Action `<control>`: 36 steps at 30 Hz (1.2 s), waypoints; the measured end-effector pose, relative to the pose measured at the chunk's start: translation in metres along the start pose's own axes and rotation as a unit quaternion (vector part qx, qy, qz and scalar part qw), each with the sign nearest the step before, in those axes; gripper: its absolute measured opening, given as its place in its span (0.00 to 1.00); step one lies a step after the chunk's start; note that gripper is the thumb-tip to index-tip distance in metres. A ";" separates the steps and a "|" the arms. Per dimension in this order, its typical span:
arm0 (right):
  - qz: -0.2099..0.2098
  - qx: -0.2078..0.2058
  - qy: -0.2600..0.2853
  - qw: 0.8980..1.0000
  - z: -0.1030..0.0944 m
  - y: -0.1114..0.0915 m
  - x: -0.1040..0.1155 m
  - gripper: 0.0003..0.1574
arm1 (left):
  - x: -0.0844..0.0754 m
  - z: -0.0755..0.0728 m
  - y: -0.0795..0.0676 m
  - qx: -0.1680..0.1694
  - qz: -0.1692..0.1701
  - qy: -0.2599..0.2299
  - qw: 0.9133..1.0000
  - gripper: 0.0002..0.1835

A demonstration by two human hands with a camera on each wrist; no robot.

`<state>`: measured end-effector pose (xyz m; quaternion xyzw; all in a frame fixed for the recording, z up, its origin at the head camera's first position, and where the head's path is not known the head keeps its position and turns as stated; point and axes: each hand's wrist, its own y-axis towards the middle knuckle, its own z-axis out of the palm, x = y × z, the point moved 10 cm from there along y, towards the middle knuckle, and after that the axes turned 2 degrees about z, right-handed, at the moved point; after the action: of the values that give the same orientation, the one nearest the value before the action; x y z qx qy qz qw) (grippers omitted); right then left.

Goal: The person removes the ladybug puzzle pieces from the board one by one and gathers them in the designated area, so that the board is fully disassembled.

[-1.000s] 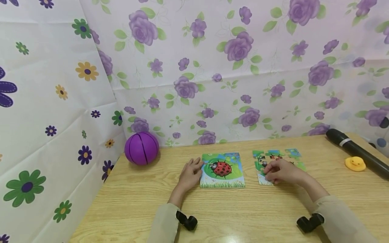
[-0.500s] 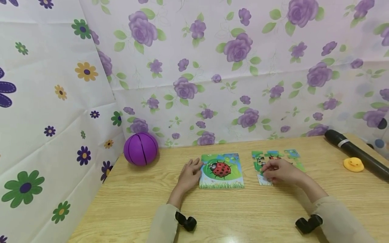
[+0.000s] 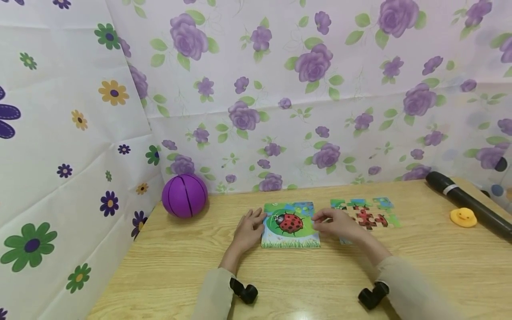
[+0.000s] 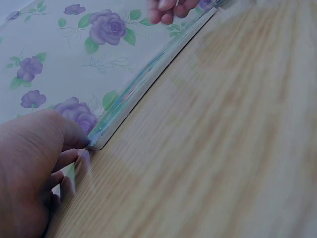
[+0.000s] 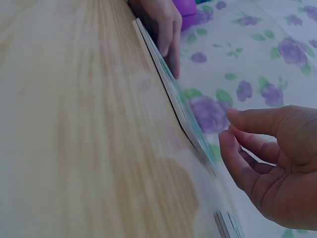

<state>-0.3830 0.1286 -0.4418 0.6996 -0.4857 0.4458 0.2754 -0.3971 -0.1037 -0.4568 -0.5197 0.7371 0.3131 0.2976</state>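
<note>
A square ladybug picture board (image 3: 290, 226) lies flat on the table in the head view. My left hand (image 3: 249, 229) rests at its left edge, fingers fairly straight; in the left wrist view the thumb (image 4: 74, 135) touches the board's near corner. My right hand (image 3: 336, 224) hovers at the board's right edge, thumb and fingers loosely bent. In the right wrist view a gap shows between the thumb (image 5: 257, 121) and index finger, with nothing visible in it. Right of the board lie several jigsaw pieces (image 3: 365, 218) with ladybug parts, some hidden behind the right hand.
A purple ball (image 3: 185, 195) sits at the table's back left. At the far right are a yellow rubber duck (image 3: 463, 218) and a black stick-like object (image 3: 472, 204) with a pale band. Floral cloth (image 3: 256, 111) hangs behind the wooden table (image 3: 304, 280).
My right hand has moved left from the jigsaw pieces to the right edge of the picture board, uncovering several red pieces. The left hand has stayed at the board's left edge.
</note>
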 end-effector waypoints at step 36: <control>0.016 0.062 -0.045 0.997 0.058 0.018 0.021 0.19 | 0.000 -0.001 0.001 0.003 -0.003 0.023 1.000 0.23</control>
<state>-0.3763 0.0657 -0.4501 0.7268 -0.4801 0.4477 0.2024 -0.3979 -0.1037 -0.4560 -0.5281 0.7430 0.2978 0.2835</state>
